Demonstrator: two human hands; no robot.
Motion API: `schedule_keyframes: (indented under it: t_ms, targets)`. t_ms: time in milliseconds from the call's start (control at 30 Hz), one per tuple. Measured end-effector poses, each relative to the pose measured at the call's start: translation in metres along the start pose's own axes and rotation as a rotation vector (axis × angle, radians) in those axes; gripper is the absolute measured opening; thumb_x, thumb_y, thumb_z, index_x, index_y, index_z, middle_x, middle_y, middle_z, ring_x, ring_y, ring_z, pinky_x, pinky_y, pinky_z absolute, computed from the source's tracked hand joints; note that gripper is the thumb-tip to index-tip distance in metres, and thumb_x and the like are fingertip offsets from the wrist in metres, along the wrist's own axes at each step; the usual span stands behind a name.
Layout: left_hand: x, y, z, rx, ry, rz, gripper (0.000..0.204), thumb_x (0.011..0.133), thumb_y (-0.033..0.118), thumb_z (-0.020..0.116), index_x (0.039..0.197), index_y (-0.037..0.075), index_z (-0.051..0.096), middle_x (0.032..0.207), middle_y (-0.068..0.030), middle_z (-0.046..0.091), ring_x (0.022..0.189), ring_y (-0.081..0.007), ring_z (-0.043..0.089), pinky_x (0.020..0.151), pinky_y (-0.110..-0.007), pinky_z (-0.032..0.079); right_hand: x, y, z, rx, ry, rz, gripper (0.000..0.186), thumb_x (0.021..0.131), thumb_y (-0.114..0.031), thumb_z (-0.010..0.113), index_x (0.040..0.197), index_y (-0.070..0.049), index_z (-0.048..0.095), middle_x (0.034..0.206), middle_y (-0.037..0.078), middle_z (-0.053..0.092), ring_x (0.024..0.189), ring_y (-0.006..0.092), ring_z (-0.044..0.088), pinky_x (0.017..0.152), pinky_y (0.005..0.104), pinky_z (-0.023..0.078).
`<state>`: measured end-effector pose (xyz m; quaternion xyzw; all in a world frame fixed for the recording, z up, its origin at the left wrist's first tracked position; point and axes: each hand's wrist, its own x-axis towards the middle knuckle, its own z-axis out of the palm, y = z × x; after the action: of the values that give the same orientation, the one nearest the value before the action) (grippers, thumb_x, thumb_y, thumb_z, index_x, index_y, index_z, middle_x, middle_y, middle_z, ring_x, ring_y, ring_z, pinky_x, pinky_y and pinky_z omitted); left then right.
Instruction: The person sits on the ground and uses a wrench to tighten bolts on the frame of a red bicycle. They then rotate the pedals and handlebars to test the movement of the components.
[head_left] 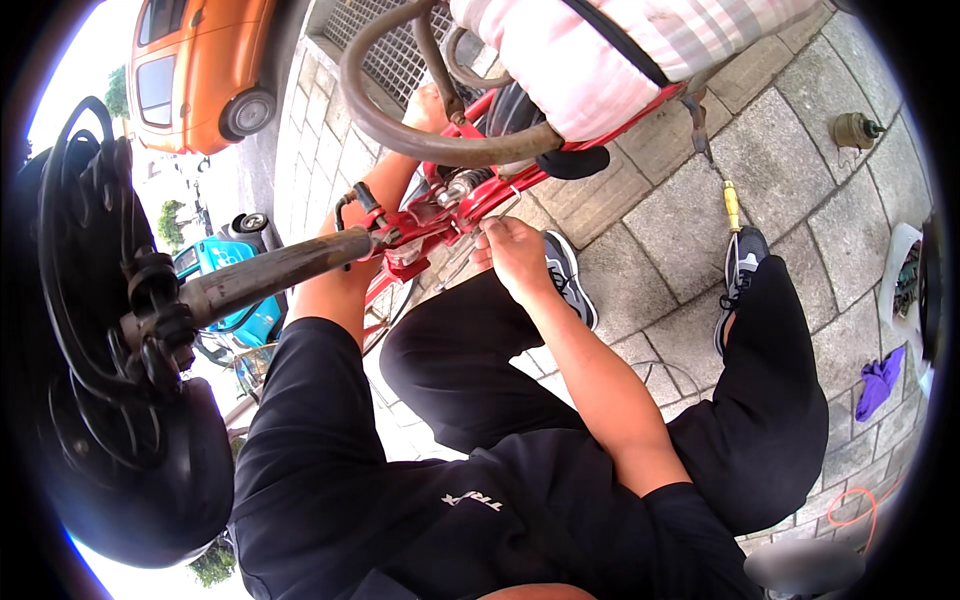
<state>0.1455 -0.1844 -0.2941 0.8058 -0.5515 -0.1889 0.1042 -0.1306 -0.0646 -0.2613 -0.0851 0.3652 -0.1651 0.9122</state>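
Observation:
A red bicycle frame is tilted in front of me, its worn metal seat post pointing left to a black saddle. My right hand is closed at the underside of the frame, fingertips pinched beside a thin silver metal piece; what they hold is too small to tell. On the far side, my left hand is by a curved, rusty metal tube. That tube and the frame partly hide it, and its fingers are unclear. A coil spring sits in the frame between my hands.
A pink-and-white striped cushion is strapped above. A yellow-handled screwdriver is by my right shoe. A brass-coloured can, purple cloth and white container lie right on the paving; an orange car stands far left.

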Motion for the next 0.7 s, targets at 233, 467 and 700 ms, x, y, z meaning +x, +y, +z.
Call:
schedule_keyframes:
  t_ms: [233,467,700]
  targets:
    - [0.006,-0.001,0.004,0.008,0.013,0.016,0.030,0.095,0.024,0.050,0.084,0.001,0.065,0.077,-0.0227,0.067,0.069,-0.0401,0.067,0.065,-0.048,0.052,0.002,0.011,0.001,-0.013,0.014,-0.006,0.026,0.100,-0.022,0.056,0.094,0.002,0.062,0.076,0.006,0.061,0.062,0.0151,0.065,0.055,0.0279,0.053]
    - [0.005,-0.002,0.005,0.019,0.024,0.013,0.031,0.095,0.025,0.050,0.083,0.000,0.064,0.076,-0.0230,0.067,0.069,-0.0401,0.067,0.065,-0.049,0.052,0.003,0.006,0.001,-0.121,0.017,-0.073,0.025,0.100,-0.022,0.056,0.091,0.001,0.062,0.078,0.006,0.062,0.063,0.0158,0.065,0.057,0.0293,0.053]
    - [0.002,-0.003,0.005,0.035,0.028,0.006,0.032,0.096,0.025,0.049,0.083,0.000,0.064,0.075,-0.0233,0.066,0.068,-0.0402,0.066,0.065,-0.049,0.051,-0.001,0.003,0.019,0.091,-0.015,0.003,0.030,0.103,-0.025,0.050,0.094,0.002,0.059,0.077,0.012,0.066,0.062,0.0206,0.068,0.058,0.0300,0.056]
